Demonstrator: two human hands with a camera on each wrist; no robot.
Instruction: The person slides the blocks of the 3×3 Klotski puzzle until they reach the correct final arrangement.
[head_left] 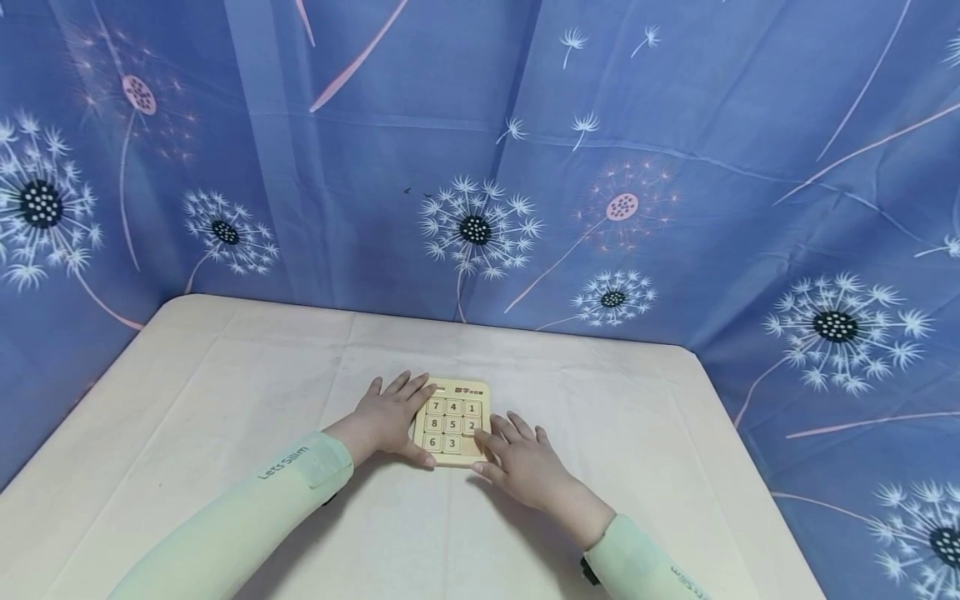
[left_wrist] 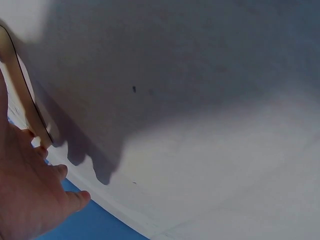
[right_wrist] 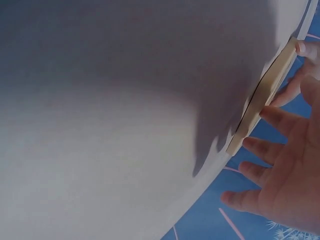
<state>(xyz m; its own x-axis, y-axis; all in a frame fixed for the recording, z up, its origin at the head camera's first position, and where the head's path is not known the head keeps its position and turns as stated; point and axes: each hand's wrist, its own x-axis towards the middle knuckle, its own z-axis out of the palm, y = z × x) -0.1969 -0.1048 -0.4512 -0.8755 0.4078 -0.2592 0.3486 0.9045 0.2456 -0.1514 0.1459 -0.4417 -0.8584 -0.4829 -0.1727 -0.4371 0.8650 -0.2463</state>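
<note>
A yellow number sliding puzzle (head_left: 444,459) lies flat on the table. Its tiles read 7, 4, 1 in the top row, 8, 5, 2 in the middle, then 6 and 3, with the lower right slot bare. Along the puzzle's left side rests my left hand (head_left: 386,421), fingers spread, index finger by the top edge and thumb by the lower left corner. My right hand (head_left: 527,467) is at the right side, its index fingertip touching near the 2 tile (head_left: 472,424) and its thumb close to the lower right corner. Both wrist views show the puzzle's side edge (right_wrist: 267,90).
A pale cloth-covered table (head_left: 270,367) with rounded far corners surrounds the puzzle. Behind it and at both sides hangs a blue curtain (head_left: 360,208) with dandelion prints. Light green sleeves (head_left: 247,508) cover both forearms.
</note>
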